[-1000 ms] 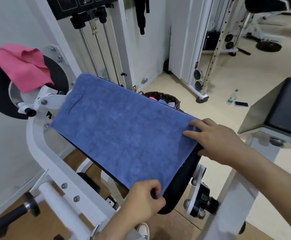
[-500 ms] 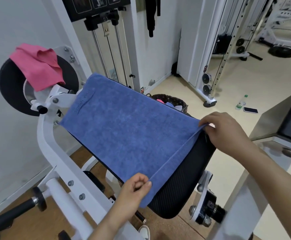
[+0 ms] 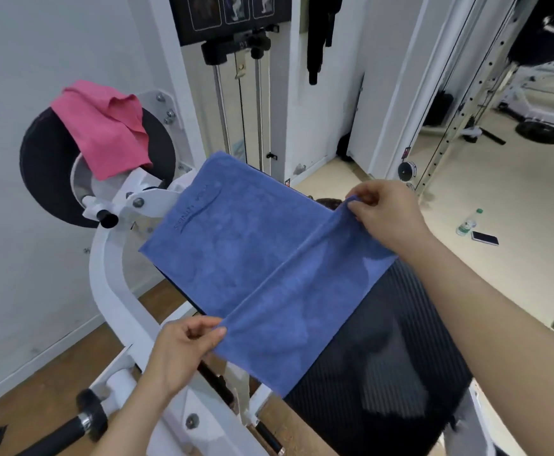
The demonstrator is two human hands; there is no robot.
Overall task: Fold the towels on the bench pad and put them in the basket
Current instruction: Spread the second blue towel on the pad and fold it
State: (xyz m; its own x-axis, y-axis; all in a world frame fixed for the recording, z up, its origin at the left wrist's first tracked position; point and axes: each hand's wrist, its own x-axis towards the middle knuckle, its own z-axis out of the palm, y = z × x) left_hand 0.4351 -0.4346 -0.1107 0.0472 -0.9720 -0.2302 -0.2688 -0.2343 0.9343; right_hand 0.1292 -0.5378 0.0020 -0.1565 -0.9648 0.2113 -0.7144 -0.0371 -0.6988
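Head view: left hand (image 3: pixel 183 347) at 7 o'clock, thumb and fingers pinching the near edge of the blue towel (image 3: pixel 236 258). Right hand (image 3: pixel 384 215) at 2 o'clock, fingers curled, pinching the far edge. A raised fold runs taut between them. Towel lies across the black pad (image 3: pixel 384 357), centre. Basket (image 3: pixel 330 203) mostly hidden behind towel. Pink towel (image 3: pixel 104 126) draped on disc (image 3: pixel 45 166), 10 o'clock. Bottle (image 3: pixel 466 222) and phone (image 3: pixel 484 238) on floor, 3 o'clock.

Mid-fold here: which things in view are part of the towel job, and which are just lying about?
Job: blue towel, pinched by left hand and right hand; pink towel on the round pad; bench pad; basket rim behind the blue towel.
Lying about: water bottle, phone and weight plate on the floor.
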